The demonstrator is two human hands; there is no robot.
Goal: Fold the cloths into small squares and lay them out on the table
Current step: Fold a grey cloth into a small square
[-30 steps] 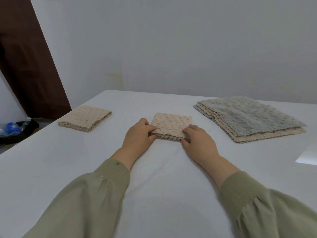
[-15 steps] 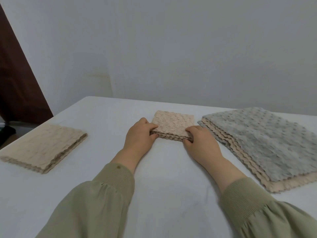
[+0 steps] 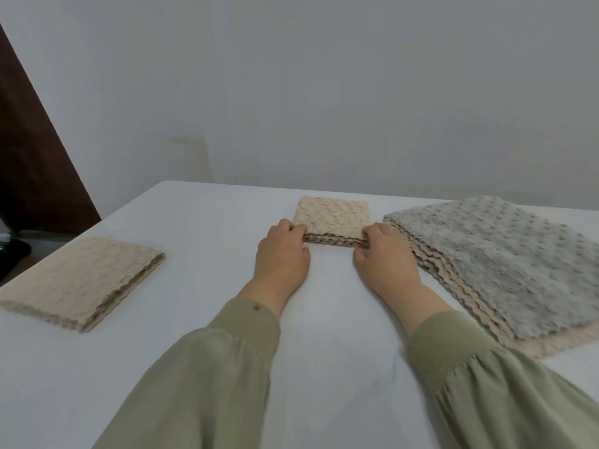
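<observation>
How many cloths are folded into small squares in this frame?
2. The left square lies near the table's left edge; the middle square has its near corners pinched by the left hand and right hand. The stack at right is unfolded. None seems hidden.

I am seeing the stack [image 3: 505, 264] running off the right edge, the left cloth [image 3: 81, 280] off the left. The left hand [image 3: 281, 254] and right hand [image 3: 385, 259] are covering the near corners of the middle cloth [image 3: 334, 215]; a cropped dark thing [image 3: 13, 257] is eluding me.
</observation>
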